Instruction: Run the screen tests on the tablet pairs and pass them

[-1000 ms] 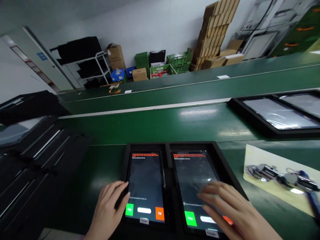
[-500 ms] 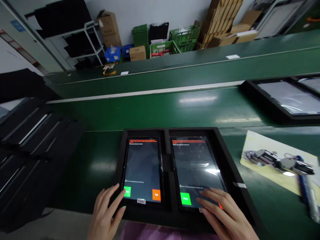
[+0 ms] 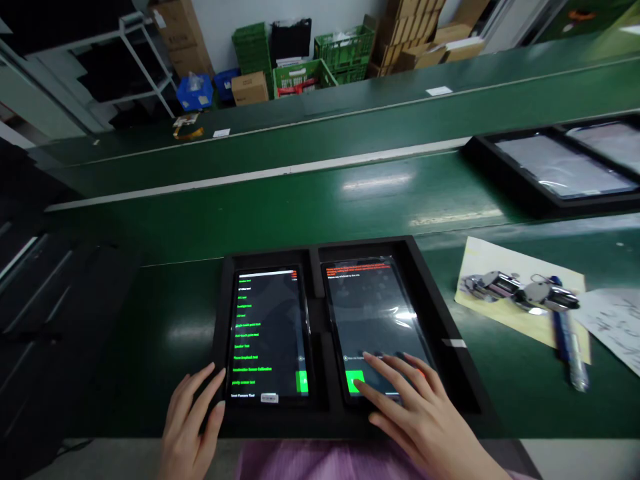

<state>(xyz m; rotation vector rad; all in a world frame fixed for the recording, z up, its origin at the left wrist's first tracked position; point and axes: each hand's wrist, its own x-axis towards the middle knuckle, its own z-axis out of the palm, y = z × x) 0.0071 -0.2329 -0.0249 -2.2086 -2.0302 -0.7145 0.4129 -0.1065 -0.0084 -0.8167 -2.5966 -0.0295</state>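
Two tablets lie side by side in a black foam tray (image 3: 320, 417) on the green bench. The left tablet (image 3: 267, 327) shows a list of tests, mostly in green letters, with part of a green button at its right edge. On the right tablet (image 3: 373, 313), red text stands at the top and a green button low at the left. My left hand (image 3: 193, 417) rests at the tray's left edge, fingers stretched, beside the left tablet. Over the lower part of the right tablet, my right hand (image 3: 413, 407) is spread, its index fingertip on the green button; an orange button is mostly hidden beneath it.
At right, metal tally counters (image 3: 520, 290) and a blue pen (image 3: 567, 347) lie on yellow paper (image 3: 473, 257). Behind them stands another black tray (image 3: 545, 200) with wrapped tablets. Dark stacked trays (image 3: 45, 320) fill the left side. Crates (image 3: 305, 77) and cartons stand by the wall.
The left tablet's screen has switched from a prompt with buttons to a test list. My right hand has shifted left onto the green button; my left hand has drawn off the left tablet's corner.
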